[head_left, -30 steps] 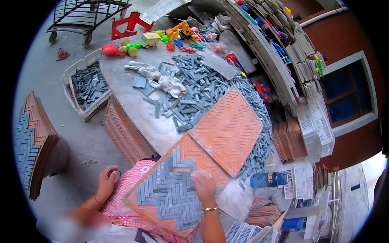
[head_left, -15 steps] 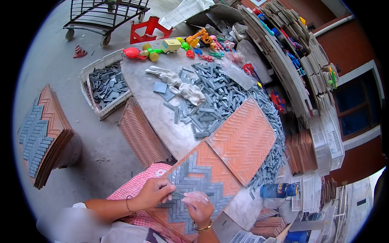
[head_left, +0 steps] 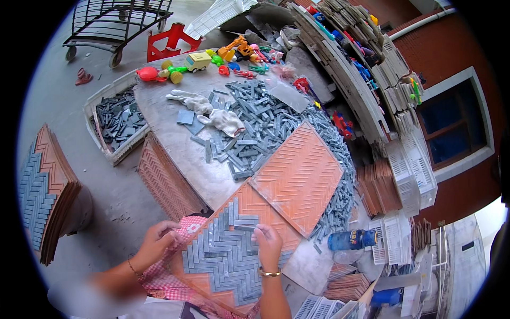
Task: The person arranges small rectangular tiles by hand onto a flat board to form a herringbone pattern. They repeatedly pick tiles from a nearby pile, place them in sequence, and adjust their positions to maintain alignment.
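Observation:
My right hand (head_left: 269,245) pinches a narrow grey tile strip (head_left: 244,228) over an orange herringbone-grooved tray (head_left: 264,195). The strip lies close above the upper edge of the laid grey tiles (head_left: 223,252), which fill much of the tray in a zigzag pattern. To the left, beside the tray and over the pink checked cloth (head_left: 166,276), my left hand (head_left: 158,240) has its fingers curled together; what they hold, if anything, is hidden. Another orange tray (head_left: 300,178), with bare grooves, overlaps the far right part of the first one.
Loose grey strips (head_left: 265,114) are heaped on the table, with white gloves (head_left: 223,121) beside them. Colourful toys (head_left: 198,61) line the far edge. A white crate (head_left: 114,155) of tile pieces stands left. A blue-labelled bottle (head_left: 345,240) lies at the right.
The strip was between both hands over the laid tiles; now only my right hand has it, farther up the tray. My left hand has moved left, off the tray. The whole view has shifted.

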Demonstrator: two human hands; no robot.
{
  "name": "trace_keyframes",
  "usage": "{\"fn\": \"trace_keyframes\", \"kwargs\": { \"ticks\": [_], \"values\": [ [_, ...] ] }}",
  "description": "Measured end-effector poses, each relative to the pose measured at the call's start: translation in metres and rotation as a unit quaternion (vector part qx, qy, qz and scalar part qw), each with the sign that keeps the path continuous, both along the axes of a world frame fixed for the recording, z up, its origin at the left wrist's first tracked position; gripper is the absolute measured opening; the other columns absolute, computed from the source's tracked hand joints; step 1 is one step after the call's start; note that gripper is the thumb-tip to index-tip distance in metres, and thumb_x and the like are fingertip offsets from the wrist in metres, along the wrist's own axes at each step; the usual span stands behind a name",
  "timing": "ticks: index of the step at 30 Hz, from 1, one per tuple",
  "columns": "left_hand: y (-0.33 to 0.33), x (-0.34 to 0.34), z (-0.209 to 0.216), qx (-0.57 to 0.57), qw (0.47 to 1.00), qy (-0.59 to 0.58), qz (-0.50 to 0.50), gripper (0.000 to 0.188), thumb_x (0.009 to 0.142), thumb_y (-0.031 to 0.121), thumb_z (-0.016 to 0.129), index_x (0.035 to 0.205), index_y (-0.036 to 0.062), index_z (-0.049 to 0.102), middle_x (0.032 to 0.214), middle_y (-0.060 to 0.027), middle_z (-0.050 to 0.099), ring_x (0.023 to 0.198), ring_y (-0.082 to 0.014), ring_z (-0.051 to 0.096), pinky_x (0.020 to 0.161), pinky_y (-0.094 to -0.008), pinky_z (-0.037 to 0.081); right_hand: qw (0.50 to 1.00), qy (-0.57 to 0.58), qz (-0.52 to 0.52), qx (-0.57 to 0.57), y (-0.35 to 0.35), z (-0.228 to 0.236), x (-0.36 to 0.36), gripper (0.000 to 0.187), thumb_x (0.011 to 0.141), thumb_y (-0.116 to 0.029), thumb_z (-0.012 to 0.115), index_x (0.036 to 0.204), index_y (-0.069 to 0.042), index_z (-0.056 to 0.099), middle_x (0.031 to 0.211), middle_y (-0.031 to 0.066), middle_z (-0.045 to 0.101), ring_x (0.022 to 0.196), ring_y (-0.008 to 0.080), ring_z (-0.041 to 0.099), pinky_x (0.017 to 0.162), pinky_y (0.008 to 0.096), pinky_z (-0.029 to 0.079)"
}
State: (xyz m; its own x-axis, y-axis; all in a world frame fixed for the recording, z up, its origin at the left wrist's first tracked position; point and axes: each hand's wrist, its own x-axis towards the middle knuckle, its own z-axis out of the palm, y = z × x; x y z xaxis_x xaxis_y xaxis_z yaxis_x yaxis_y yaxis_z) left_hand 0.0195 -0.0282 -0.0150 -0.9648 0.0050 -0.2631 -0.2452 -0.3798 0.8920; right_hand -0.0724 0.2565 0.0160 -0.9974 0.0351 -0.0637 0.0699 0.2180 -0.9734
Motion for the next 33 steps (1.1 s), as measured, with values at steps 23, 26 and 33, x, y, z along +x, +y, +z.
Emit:
{"fn": "trace_keyframes", "kwargs": {
  "ticks": [23, 26, 33],
  "values": [
    [0.002, 0.009, -0.010, 0.002, 1.000, -0.029, 0.000, 0.018, 0.088, 0.007, 0.048, 0.101, -0.0031, 0.056, 0.080, -0.0056, 0.061, 0.066, -0.0077, 0.054, 0.060, -0.0206, 0.045, 0.956, 0.045, -0.037, 0.286, -0.016, -0.018, -0.008, 0.023, 0.073, -0.012, 0.072, 0.090, 0.000, 0.062, 0.072, 0.0065, 0.062, 0.061, 0.0125, 0.059, 0.055, 0.0262, 0.048],
    [0.003, 0.009, -0.017, -0.001, 1.000, -0.028, 0.003, 0.018, 0.088, 0.007, 0.048, 0.101, -0.0024, 0.056, 0.080, -0.0053, 0.061, 0.066, -0.0073, 0.054, 0.060, -0.0197, 0.045, 0.939, 0.076, -0.031, 0.334, -0.015, -0.023, -0.006, 0.026, 0.071, -0.015, 0.074, 0.088, -0.001, 0.062, 0.073, 0.0078, 0.061, 0.063, 0.0177, 0.059, 0.058, 0.0307, 0.047],
    [0.008, 0.010, -0.018, -0.002, 0.999, -0.032, -0.016, 0.018, 0.088, 0.008, 0.047, 0.101, -0.0023, 0.056, 0.081, -0.0050, 0.062, 0.067, -0.0071, 0.053, 0.060, -0.0183, 0.044, 0.883, 0.099, 0.002, 0.458, -0.029, -0.009, -0.001, 0.027, 0.070, -0.015, 0.073, 0.091, -0.003, 0.061, 0.076, 0.0107, 0.061, 0.068, 0.0258, 0.060, 0.063, 0.0350, 0.048]
  ]
}}
